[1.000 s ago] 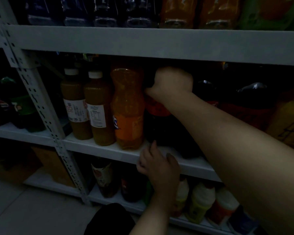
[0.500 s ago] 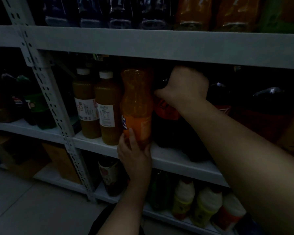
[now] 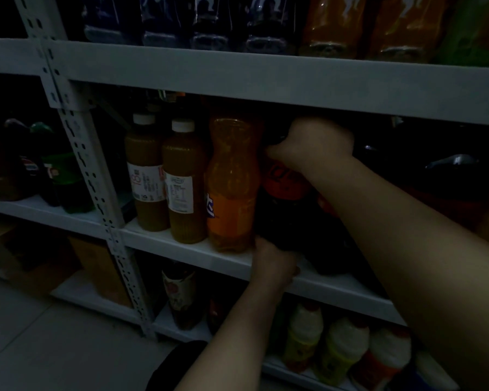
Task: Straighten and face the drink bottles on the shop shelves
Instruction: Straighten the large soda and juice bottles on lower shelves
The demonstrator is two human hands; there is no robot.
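- We have the dark bottle (image 3: 288, 210) upright on the middle shelf (image 3: 181, 246), touching the orange bottle (image 3: 232, 187) on its left.
- Our right hand (image 3: 314, 142) fists round its neck from above; left hand (image 3: 274, 263) at its base, grip unclear.

A person's right hand (image 3: 314, 145) grips the top of a dark, red-labelled plastic bottle (image 3: 288, 210), the left hand (image 3: 274, 263) its base, an orange plastic bottle (image 3: 232, 187) just left of both.
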